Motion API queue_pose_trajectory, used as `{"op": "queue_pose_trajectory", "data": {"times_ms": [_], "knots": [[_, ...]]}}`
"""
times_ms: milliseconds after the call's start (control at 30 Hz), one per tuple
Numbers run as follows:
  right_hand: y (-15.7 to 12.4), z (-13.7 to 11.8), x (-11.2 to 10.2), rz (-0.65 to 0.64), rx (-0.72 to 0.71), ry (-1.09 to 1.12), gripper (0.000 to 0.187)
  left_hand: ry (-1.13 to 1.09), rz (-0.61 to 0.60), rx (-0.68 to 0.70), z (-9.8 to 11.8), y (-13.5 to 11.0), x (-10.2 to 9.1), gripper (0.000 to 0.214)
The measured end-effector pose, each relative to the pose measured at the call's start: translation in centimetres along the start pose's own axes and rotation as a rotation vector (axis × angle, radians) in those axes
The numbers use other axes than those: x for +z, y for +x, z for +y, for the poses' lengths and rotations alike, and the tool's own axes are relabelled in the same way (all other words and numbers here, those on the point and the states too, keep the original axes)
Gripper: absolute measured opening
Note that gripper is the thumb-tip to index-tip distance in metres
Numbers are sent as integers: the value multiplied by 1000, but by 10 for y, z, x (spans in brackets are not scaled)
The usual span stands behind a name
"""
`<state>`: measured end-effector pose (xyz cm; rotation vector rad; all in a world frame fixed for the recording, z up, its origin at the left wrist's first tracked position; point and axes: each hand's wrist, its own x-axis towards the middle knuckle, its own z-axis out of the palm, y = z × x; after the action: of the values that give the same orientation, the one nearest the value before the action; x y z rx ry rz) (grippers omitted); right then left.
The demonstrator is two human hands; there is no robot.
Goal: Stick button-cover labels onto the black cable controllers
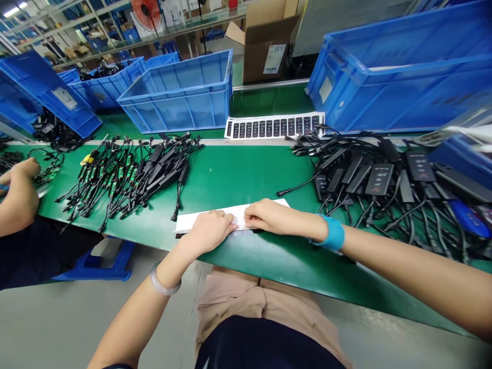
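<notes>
A white sheet (188,220) lies lengthwise near the front edge of the green table, with dark strips showing under its near edge. On its left part rests my left hand (213,229), fingers bent over it and thumb pointing right, holding it. My right hand (265,216) is closed in a pinch at the middle of the same sheet; its fingertips are partly hidden, and whether a small piece is between them I cannot make out. Behind the hands lies a printed sheet of black labels (274,126).
Black control boxes with cables (378,179) are heaped at right. Cables with green circuit boards (119,174) and black housings lie at left, with a yellow-handled tool (89,158). Blue crates (177,102) and a cardboard box (269,46) stand behind. A co-worker's hand (25,169) is at far left.
</notes>
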<state>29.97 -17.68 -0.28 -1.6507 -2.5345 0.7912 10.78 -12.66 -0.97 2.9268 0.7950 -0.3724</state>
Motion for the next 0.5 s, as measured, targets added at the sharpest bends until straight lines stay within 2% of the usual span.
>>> {"op": "queue_pose_trajectory", "data": {"times_ms": [67, 167, 267, 367, 500], "knots": [[-1, 2, -3, -32, 15, -43, 18, 9, -5, 0, 0, 0, -2, 29], [-2, 4, -1, 39, 59, -138, 19, 23, 7, -23, 5, 3, -4, 30], [-2, 9, 0, 56, 1, -68, 19, 30, 47, -22, 14, 10, -5, 35], [-6, 19, -4, 18, -63, 55, 20, 30, 76, -9, 22, 19, -3, 37], [-15, 29, -10, -29, -50, 58, 20, 29, 86, -6, 24, 24, -2, 32]]}}
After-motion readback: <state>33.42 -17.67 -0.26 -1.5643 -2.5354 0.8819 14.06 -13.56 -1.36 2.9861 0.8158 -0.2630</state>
